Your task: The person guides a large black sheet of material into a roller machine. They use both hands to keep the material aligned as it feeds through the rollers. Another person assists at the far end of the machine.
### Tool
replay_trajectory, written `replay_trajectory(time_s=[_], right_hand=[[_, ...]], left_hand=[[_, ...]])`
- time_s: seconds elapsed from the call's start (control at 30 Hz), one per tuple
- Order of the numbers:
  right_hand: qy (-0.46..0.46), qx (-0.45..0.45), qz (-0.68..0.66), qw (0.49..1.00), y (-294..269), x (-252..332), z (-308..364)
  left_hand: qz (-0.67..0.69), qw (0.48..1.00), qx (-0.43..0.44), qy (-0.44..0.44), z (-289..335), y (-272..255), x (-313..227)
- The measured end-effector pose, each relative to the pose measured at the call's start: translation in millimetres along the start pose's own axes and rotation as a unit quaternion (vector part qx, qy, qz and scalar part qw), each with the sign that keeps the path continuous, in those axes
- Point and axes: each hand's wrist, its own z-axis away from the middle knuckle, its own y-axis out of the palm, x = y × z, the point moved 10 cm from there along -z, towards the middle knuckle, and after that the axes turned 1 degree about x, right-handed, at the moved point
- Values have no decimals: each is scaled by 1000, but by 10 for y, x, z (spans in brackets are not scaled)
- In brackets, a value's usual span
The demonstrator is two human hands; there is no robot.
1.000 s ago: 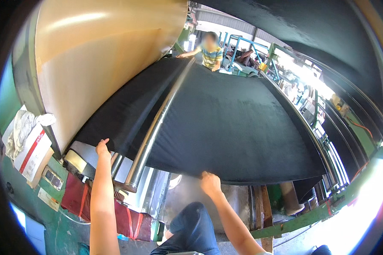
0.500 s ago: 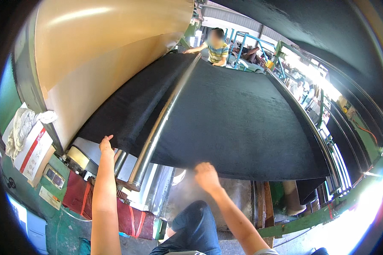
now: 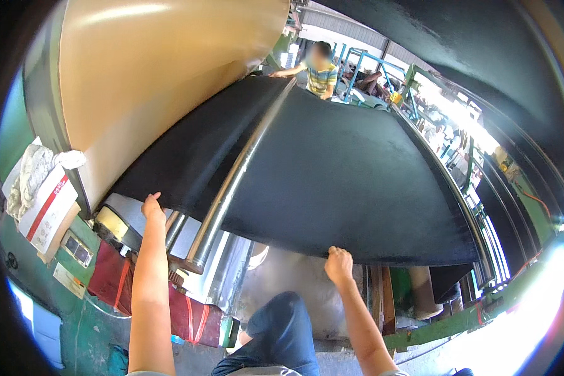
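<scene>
A wide sheet of black fabric [image 3: 344, 182] stretches away from me over a shiny metal roller [image 3: 244, 156] and up to a large tan drum [image 3: 163, 69]. At the sheet's near left edge, close to the drum, my left hand [image 3: 151, 205] is closed on the fabric's border. Farther right, my right hand [image 3: 339, 265] pinches the near edge of the same fabric, its fingers pressed together. Parts of the fingers of both hands are hidden by the cloth or too small to make out.
Across the sheet a person [image 3: 320, 72] in a striped shirt reaches to the far edge. A white box [image 3: 49, 203] with a rag [image 3: 28, 178] stands at left on the green machine frame. Another metal roller [image 3: 448, 188] runs along the right. Dark red cloth [image 3: 182, 313] wraps a beam below.
My right hand has moved right along the near edge and now grips the fabric there. My left hand stays at the left edge, shifted slightly.
</scene>
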Motion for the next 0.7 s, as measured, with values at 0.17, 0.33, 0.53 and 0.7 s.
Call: replay_trajectory(time_s=[0.17, 0.33, 0.53, 0.7], right_hand=[[-30, 6, -18, 999, 77, 441, -2], [-47, 34, -20, 998, 148, 762, 11], [-66, 41, -38, 996, 242, 1081, -73], [-121, 49, -75, 989, 139, 1376, -179]], left_hand=[[7, 996, 84, -39, -75, 138, 83], [13, 999, 36, -12, 65, 81, 22], [89, 995, -52, -2, -19, -127, 26], [-5, 997, 68, -37, -201, 80, 139]])
